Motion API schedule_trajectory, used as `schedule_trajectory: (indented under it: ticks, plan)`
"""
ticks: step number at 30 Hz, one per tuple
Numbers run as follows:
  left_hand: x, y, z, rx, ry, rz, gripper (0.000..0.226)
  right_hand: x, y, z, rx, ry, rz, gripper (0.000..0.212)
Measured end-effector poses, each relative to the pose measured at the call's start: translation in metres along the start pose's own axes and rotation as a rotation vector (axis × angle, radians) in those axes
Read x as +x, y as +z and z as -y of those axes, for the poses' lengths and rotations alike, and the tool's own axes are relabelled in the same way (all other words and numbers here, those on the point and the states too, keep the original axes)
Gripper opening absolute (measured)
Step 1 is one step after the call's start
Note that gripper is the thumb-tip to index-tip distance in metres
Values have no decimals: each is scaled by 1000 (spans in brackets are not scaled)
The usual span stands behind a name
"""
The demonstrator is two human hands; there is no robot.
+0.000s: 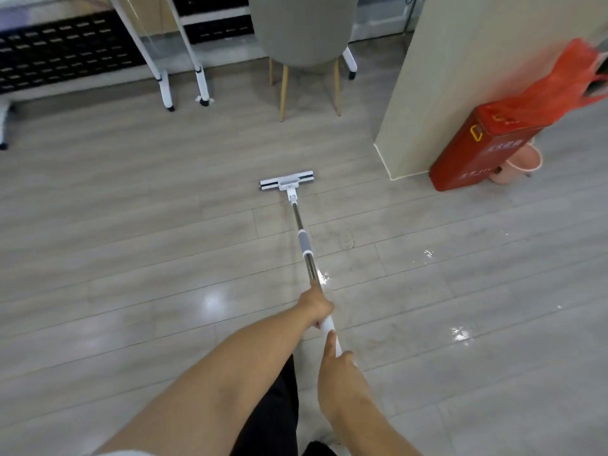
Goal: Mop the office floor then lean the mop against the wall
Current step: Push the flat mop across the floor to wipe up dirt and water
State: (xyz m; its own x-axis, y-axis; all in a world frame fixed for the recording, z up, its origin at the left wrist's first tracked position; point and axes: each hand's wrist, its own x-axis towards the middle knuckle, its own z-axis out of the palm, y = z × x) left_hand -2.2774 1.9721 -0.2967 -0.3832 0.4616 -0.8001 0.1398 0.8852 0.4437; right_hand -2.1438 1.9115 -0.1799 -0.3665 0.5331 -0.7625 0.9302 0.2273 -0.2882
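Gripping the mop (pixel 304 241) by its white handle end, left hand (pixel 315 307) ahead and right hand (pixel 340 366) just behind, fingers of both curled round the shaft. Holding the flat mop head (pixel 287 182) down on the grey plank floor (pixel 131 258), well out in front, short of a grey chair (pixel 302 31) and left of the beige wall (pixel 427 77) corner with its red box (pixel 477 153) and pink bucket (pixel 521 162).

Both hands grip the mop (pixel 297 222) handle: left hand (pixel 316 304) farther down, right hand (pixel 339 366) above it. The mop head lies flat on the floor (pixel 131 225), near the wall corner (pixel 388 153).
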Motion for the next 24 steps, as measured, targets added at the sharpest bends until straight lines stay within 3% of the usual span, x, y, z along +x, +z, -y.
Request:
schedule_trajectory:
  ticks: [5, 8, 12, 17, 24]
  plan:
    - [70, -57, -28, -117, 13, -3, 67, 73, -39, 49, -70, -9, 11, 64]
    - [120, -102, -51, -173, -6, 10, 71, 126, -67, 86, -274, -19, 29, 79]
    - [191, -159, -83, -210, -37, 8, 58, 200, -101, 136, -268, -6, 28, 88]
    - [255, -217, -120, -257, -20, -32, 48, 273, -141, 185, -261, -40, -28, 83]
    - [307, -250, -143, -422, -15, -56, 32, 340, -167, 213, -243, -72, -84, 84]
